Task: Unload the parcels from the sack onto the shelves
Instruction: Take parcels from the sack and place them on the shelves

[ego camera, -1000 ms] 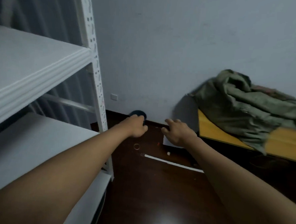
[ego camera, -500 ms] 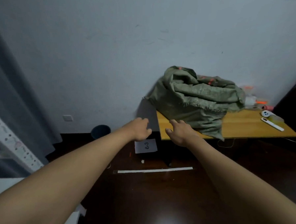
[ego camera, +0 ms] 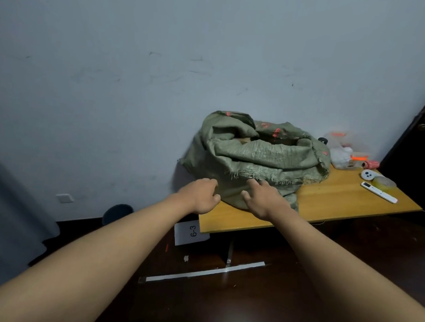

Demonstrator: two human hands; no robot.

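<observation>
Both bare forearms reach forward from the bottom corners of the head view, their elbows cut off by the frame edge. The left hand (ego camera: 201,196) hangs with its fingers loosely curled and holds nothing; its fingertips are turned away from the camera, so whether they brush the cloth ahead cannot be told. The right hand (ego camera: 263,199), just beside it, has its fingers spread and fairly straight, the index finger reaching to the frayed hem of the green woven sack (ego camera: 256,158); whether it actually touches or only overlaps the cloth in the view is unclear. The sack sits slumped directly beyond both hands on the near left part of the wooden table (ego camera: 332,199), its mouth rolled down and open at the top. Inside the mouth only a small tan patch shows, perhaps a parcel, but the folds hide everything else and no parcel can be made out for certain. Far to the right of the right hand, at the back of the table, lie a blurred clear bag of small items (ego camera: 342,150), a round white object (ego camera: 367,174) and a slim white remote-like device (ego camera: 378,192). Below the left hand a white label reading "6-3" (ego camera: 191,233) hangs at the table's edge, and a dark round bin (ego camera: 117,212) stands by the wall, half hidden behind the left forearm. A dark door (ego camera: 419,147) is cut off at the right.
</observation>
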